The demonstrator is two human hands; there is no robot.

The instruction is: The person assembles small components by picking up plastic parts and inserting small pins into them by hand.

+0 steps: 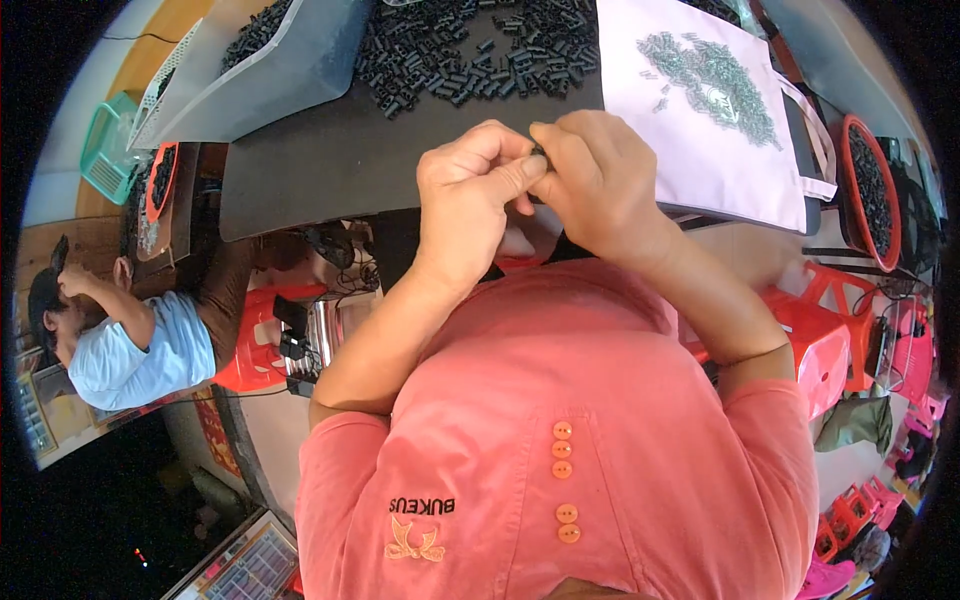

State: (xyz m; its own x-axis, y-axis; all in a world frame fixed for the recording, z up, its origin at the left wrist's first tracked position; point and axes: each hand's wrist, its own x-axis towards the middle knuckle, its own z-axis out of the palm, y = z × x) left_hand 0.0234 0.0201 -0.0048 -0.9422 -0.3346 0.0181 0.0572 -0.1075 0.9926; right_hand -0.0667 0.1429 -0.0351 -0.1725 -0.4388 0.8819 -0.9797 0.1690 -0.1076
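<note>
Black is the small part (539,151) pinched by the left hand (468,182) and right hand (597,178).

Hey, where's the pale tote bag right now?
In the head view, the pale tote bag lies on the right side of the dark table, right of the loose black parts and close by the right hand.

On the coral shirt (660,430), one short word in dark capitals (421,506) is seen upside down, just beside an embroidered bow (414,542); on the pale bag (650,165) beyond the shirt, a printed mark (722,103) is partly covered by small clear pieces (690,70) and cannot be fully read
</note>
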